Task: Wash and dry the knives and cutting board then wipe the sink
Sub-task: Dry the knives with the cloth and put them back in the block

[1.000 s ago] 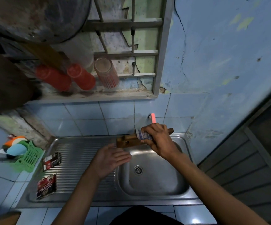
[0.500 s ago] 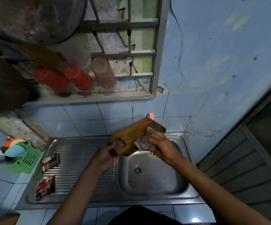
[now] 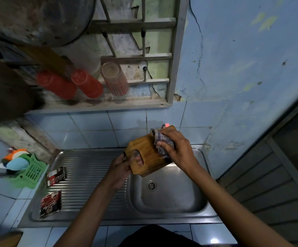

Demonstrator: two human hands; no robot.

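Note:
A brown wooden cutting board (image 3: 148,157) is held tilted above the back of the steel sink basin (image 3: 169,195). My left hand (image 3: 121,168) grips the board at its left end, fingers curled through the handle slot. My right hand (image 3: 178,148) presses a checked cloth (image 3: 160,139) against the board's upper right face, fingers curled over the cloth. No knives are visible in this view.
Two dark sachets (image 3: 56,175) (image 3: 50,204) lie on the ribbed drainboard (image 3: 87,175). A green basket (image 3: 30,172) with coloured utensils stands at the left. Red cups (image 3: 87,82) and a glass (image 3: 115,78) lie on the window ledge. A red-tipped tap (image 3: 167,125) sits behind the board.
The board was lifted from lying flat across the sink's back edge to a tilted hold. My left hand took its handle end. My right hand slid the cloth up the board's face.

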